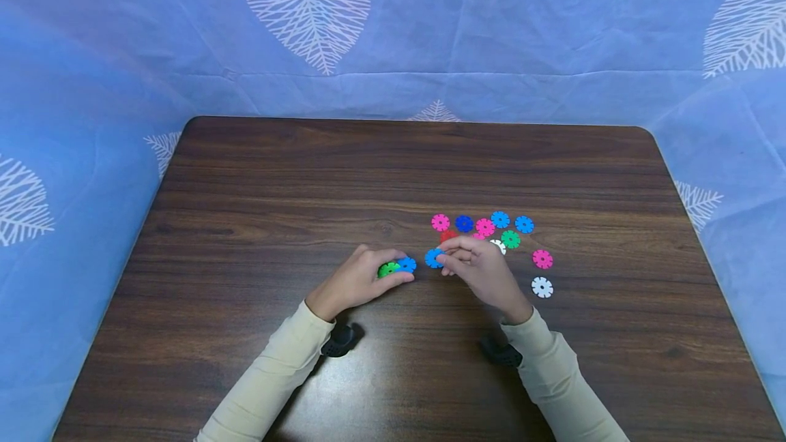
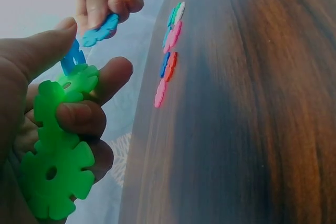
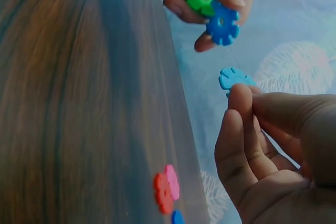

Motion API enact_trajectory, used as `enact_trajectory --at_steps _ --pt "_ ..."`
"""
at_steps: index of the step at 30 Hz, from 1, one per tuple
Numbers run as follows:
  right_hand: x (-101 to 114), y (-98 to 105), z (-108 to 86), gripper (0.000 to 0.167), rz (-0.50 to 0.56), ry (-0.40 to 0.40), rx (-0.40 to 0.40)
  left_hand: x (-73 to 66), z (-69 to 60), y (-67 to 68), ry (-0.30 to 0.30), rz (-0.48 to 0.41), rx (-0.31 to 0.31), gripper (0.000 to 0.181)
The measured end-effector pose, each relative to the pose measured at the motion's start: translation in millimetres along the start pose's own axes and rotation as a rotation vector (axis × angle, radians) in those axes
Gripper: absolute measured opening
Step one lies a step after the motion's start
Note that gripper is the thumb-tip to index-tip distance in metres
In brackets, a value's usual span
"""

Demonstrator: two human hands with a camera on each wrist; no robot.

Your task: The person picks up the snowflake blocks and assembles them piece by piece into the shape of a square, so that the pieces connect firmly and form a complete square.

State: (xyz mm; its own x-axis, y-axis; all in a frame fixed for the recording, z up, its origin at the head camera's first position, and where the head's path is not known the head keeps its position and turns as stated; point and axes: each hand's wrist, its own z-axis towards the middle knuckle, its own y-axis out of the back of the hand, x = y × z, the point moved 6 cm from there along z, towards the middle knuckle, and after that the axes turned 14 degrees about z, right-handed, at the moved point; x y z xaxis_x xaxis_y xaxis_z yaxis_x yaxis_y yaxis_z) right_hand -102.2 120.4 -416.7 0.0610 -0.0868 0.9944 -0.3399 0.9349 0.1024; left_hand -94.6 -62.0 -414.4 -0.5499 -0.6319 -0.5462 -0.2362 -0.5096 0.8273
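Note:
My left hand (image 1: 362, 277) grips a joined chain of notched plastic discs. Its green discs (image 2: 56, 169) run along the palm and fingers in the left wrist view, and a blue disc (image 3: 222, 23) is slotted on at the far end. Between thumb and index finger, my right hand (image 1: 482, 270) pinches a single light blue notched disc (image 1: 433, 258) by its edge. A small gap separates this disc from the blue end of the chain. Both hands are held above the table, facing each other.
Loose discs lie behind and right of my right hand, among them a pink disc (image 1: 440, 222), a dark blue disc (image 1: 464, 224), a green disc (image 1: 510, 239) and a white disc (image 1: 542, 287). The brown wooden table (image 1: 276, 176) meets a blue leaf-patterned cloth (image 1: 491, 33).

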Motion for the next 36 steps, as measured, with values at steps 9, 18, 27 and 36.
enact_trajectory --at_steps 9,18,27,36 --pt "7 -11 0.7 0.013 0.037 -0.038 0.029 -1.3 -0.1 -1.0 -0.013 -0.03 0.008 0.031" --pt "8 -17 2.0 0.013 0.093 -0.035 0.052 -2.2 0.1 -2.6 -0.017 -0.049 0.019 0.028" --pt "7 -19 2.1 0.012 0.084 -0.026 0.051 -1.7 -0.1 -3.2 -0.007 -0.077 0.03 0.026" --pt "9 -22 2.5 0.01 0.059 0.035 0.055 -2.8 -0.6 -2.6 -0.03 -0.088 0.012 0.025"
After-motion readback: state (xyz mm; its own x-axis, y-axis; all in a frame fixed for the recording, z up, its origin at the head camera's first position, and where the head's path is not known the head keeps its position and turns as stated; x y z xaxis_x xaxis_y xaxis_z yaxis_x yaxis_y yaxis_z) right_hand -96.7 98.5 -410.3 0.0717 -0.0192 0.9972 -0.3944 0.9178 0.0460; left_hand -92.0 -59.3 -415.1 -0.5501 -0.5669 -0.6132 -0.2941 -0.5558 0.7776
